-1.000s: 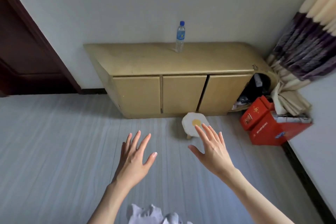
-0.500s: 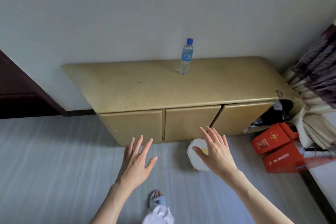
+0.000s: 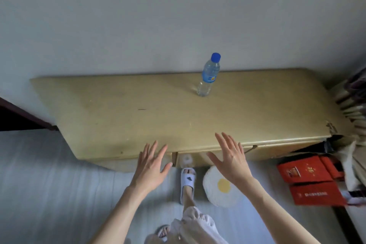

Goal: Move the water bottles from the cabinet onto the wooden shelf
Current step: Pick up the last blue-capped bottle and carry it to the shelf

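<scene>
A clear water bottle (image 3: 208,77) with a blue cap and blue label stands upright near the back edge of a low tan cabinet (image 3: 138,117), close to the wall. My left hand (image 3: 151,166) hovers open at the cabinet's front edge, fingers spread, holding nothing. My right hand (image 3: 230,159) is also open and empty, raised over the front edge to the right of the left hand. Both hands are well short of the bottle. No wooden shelf is in view.
A small round stool with a fried-egg cushion (image 3: 219,189) stands on the floor below my right hand. Red boxes (image 3: 311,182) lie at the right by a curtain (image 3: 352,101). My slippered foot (image 3: 187,180) is at the cabinet's base. A dark door frame (image 3: 17,117) is at left.
I have walked up to the cabinet, so it and the bottle now look larger and nearer. Both open hands have come forward over the cabinet's front edge.
</scene>
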A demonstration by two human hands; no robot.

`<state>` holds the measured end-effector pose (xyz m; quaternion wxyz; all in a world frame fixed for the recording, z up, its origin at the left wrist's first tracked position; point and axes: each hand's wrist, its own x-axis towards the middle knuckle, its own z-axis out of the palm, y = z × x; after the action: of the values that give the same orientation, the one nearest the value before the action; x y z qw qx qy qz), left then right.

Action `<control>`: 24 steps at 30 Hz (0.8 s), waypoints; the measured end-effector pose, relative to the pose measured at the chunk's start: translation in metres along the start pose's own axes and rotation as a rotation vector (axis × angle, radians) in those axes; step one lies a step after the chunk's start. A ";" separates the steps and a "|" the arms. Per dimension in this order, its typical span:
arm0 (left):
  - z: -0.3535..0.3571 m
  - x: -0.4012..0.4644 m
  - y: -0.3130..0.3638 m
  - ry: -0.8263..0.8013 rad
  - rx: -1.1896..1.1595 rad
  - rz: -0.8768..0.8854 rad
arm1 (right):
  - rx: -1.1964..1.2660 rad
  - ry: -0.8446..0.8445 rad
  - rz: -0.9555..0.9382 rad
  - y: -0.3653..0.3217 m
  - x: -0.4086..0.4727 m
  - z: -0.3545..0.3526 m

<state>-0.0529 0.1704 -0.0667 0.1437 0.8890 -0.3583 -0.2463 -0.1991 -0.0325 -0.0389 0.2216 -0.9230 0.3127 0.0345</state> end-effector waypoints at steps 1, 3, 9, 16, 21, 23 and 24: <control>0.000 0.017 -0.001 -0.017 -0.001 -0.020 | 0.051 -0.007 0.001 0.001 0.020 0.000; -0.001 0.052 -0.002 -0.074 0.019 -0.072 | 0.258 0.005 0.055 0.002 0.062 -0.002; -0.002 0.144 0.007 -0.237 0.110 -0.121 | 0.721 0.139 0.287 0.008 0.182 -0.011; 0.001 0.220 0.006 -0.251 0.107 -0.208 | 0.984 0.238 0.352 0.006 0.263 0.005; 0.012 0.218 -0.003 -0.339 0.189 -0.227 | 1.110 0.377 0.373 -0.009 0.296 0.012; 0.012 0.219 -0.004 -0.340 0.165 -0.227 | 1.154 0.406 0.356 -0.009 0.308 0.009; 0.011 0.220 -0.004 -0.347 0.144 -0.231 | 1.162 0.401 0.337 -0.008 0.313 0.008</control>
<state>0.0802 0.0163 -0.1514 -0.0133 0.8764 -0.2899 -0.3843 0.0575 -0.1995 -0.1060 0.6148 -0.5789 0.4567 -0.2797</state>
